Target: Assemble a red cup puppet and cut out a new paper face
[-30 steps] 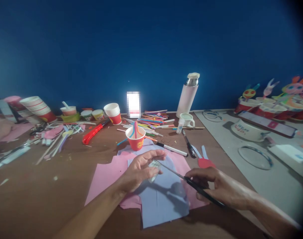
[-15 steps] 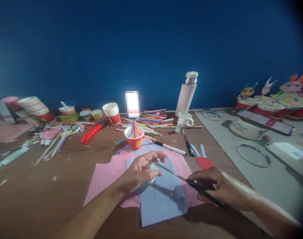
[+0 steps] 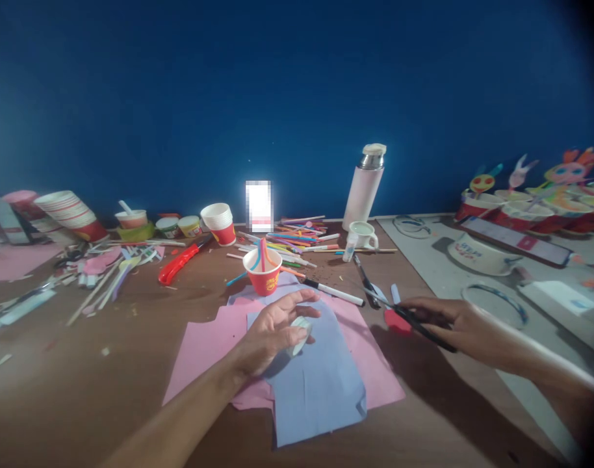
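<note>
The left hand (image 3: 277, 327) pinches a pale piece (image 3: 302, 323) over blue paper (image 3: 321, 393); the right hand (image 3: 460, 324) grips a black-handled tool (image 3: 424, 327) near a red cutout (image 3: 395, 322).

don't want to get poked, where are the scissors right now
In the head view, the black-handled scissors are right of centre, in the right hand, passing in front of the red cutout.

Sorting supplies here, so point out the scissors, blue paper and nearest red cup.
Scissors (image 3: 416, 325), head view: black handle.
Blue paper (image 3: 319, 391), head view: bare lower part.
Nearest red cup (image 3: 264, 281), head view: front wall.
</note>
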`<state>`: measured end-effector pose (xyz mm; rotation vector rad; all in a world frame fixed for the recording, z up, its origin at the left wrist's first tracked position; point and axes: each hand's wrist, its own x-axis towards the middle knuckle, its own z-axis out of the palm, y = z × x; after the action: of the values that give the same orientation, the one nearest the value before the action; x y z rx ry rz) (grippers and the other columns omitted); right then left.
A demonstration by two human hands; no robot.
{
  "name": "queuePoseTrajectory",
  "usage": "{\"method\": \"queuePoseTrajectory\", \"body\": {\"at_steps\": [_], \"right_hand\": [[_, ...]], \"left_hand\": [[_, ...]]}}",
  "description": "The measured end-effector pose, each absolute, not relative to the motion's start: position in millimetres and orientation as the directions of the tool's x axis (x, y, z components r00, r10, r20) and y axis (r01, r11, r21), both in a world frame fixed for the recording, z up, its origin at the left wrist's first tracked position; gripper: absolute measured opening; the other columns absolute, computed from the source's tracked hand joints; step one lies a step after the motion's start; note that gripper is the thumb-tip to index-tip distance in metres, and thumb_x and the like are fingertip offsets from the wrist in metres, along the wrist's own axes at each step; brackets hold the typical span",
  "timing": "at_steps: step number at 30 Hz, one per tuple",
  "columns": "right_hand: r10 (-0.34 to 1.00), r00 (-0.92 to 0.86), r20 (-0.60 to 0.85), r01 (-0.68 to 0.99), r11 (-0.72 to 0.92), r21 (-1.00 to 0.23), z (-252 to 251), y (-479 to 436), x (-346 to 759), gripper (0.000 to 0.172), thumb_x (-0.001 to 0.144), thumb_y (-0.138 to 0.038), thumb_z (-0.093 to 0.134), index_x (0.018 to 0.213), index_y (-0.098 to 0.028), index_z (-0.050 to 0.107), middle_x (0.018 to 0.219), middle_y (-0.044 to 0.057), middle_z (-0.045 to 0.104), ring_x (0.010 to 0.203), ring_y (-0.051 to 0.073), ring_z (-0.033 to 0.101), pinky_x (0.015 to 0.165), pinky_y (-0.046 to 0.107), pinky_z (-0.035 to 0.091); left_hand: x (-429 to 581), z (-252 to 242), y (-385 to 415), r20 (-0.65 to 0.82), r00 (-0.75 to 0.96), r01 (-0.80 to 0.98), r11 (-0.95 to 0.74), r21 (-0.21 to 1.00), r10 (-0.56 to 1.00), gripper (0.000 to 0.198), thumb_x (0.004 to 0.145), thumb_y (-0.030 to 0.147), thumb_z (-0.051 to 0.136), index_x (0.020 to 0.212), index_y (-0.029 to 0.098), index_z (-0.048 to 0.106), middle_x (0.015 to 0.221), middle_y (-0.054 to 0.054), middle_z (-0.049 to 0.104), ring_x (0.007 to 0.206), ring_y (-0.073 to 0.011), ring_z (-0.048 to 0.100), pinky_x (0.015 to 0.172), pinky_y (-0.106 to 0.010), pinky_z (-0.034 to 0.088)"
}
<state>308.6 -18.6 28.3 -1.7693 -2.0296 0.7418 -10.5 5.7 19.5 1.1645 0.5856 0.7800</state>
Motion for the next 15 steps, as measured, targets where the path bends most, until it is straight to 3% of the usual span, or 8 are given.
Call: {"method": "queuePoseTrajectory", "body": {"at_steps": [5,11,15], "right_hand": [[0.992,-0.105,-0.068,0.912,0.069,-0.405,22.2,3.9,303.2,0.034,0.082,-0.03,0.048,0.114,-0.026,0.059,0.088,0.003,0.072,0.075,0.023,0.065,0.062,0.028,0.046],[0.986,-0.164,0.018,0.974,0.165,-0.157,23.6,26.2,282.2,0.034,0.084,-0.028,0.045,0.115,-0.026,0.058,0.102,0.005,0.069,0.09,0.027,0.064,0.069,0.031,0.045],[0.97,-0.241,0.031,0.969,0.242,-0.046,18.4,40.1,275.8,0.032,0.084,-0.023,0.043,0.111,-0.022,0.059,0.101,0.007,0.069,0.086,0.028,0.065,0.066,0.033,0.045]], "left_hand": [[-7.8,20.0,3.4,-0.016,0.6,-0.237,0.197,0.951,0.8,0.046,0.074,0.018,0.058,0.12,0.023,0.05,0.13,-0.011,0.041,0.115,-0.0272,0.042,0.075,-0.032,0.05],[-7.9,17.2,3.6,0.021,0.611,-0.229,0.152,0.961,0.791,0.045,0.076,0.018,0.056,0.12,0.025,0.049,0.131,-0.01,0.041,0.115,-0.0264,0.042,0.077,-0.034,0.05],[-9.4,17.2,4.3,0.041,0.612,-0.235,0.133,0.963,0.789,0.045,0.076,0.019,0.056,0.121,0.024,0.049,0.13,-0.011,0.04,0.113,-0.0261,0.043,0.075,-0.034,0.05]]}}
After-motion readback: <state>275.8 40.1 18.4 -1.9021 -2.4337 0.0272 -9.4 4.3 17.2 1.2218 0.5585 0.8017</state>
